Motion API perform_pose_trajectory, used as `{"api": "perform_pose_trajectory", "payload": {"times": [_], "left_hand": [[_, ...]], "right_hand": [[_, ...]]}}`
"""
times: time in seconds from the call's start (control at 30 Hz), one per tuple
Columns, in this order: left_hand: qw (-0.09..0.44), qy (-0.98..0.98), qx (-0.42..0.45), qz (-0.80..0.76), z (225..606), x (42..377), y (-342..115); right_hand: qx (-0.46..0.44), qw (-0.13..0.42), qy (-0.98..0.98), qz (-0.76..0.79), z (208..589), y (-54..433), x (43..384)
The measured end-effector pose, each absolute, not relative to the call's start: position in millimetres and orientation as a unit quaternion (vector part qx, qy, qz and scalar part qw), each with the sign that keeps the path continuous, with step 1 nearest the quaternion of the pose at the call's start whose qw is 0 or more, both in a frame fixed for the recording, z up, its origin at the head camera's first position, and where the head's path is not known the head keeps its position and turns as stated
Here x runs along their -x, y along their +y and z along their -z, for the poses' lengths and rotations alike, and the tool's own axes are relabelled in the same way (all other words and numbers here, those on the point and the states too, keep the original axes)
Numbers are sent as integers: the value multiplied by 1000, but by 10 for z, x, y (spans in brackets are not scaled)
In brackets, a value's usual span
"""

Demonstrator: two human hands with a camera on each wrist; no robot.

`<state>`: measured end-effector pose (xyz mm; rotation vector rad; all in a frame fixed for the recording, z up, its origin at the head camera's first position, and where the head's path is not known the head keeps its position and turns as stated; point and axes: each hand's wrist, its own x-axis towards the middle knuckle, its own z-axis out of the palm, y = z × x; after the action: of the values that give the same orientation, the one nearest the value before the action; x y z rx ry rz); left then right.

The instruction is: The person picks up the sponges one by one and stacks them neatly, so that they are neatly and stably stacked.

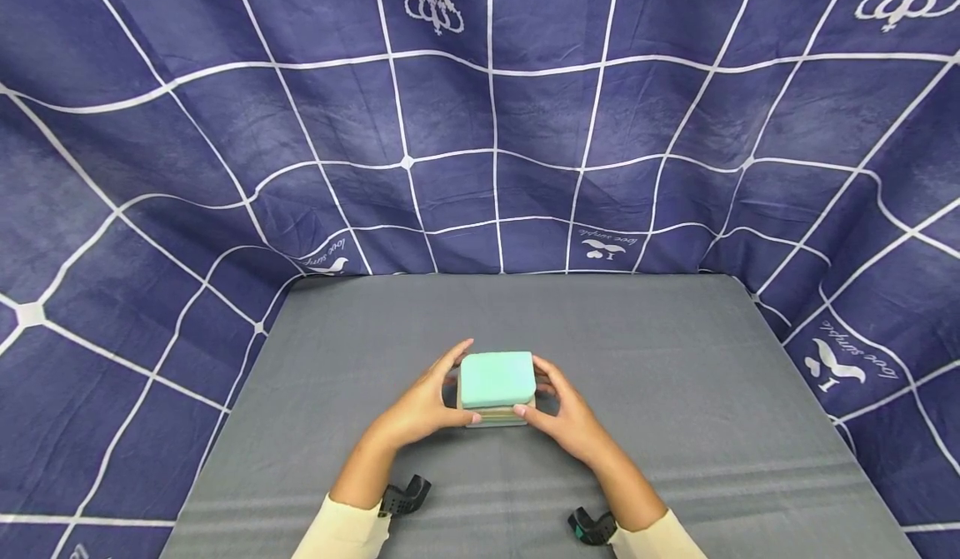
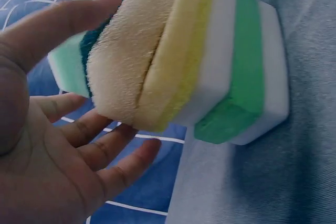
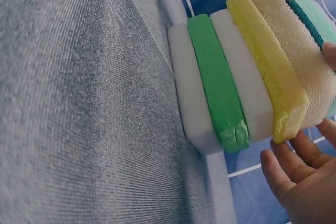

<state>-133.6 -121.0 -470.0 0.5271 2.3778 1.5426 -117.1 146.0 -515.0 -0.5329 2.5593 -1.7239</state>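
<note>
A stack of sponges stands on the grey table. A mint-green sponge (image 1: 497,378) with a dark green scouring layer (image 2: 97,38) tops it. Under that come a beige sponge (image 2: 123,51), a yellow sponge (image 3: 270,66), a white block (image 3: 244,74), a green block (image 3: 218,87) and another white block (image 3: 193,87) at the bottom. The layers are slightly out of line. My left hand (image 1: 420,405) is spread around the stack's left side, its thumb over the front. Opposite it, my right hand (image 1: 568,417) has its thumb at the front and fingertips close to the yellow sponge.
The grey cloth-covered table (image 1: 637,342) extends around the stack. A blue curtain (image 1: 540,117) with white grid lines surrounds its back and sides. Black wrist cameras show below the left wrist (image 1: 405,496) and the right wrist (image 1: 592,527).
</note>
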Motion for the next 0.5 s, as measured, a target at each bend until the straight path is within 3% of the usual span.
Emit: {"api": "perform_pose_trajectory", "payload": {"times": [0.5], "left_hand": [[82, 843, -155, -509, 4803, 1259, -1167]], "right_hand": [[165, 16, 808, 566, 5137, 1459, 1156]]}}
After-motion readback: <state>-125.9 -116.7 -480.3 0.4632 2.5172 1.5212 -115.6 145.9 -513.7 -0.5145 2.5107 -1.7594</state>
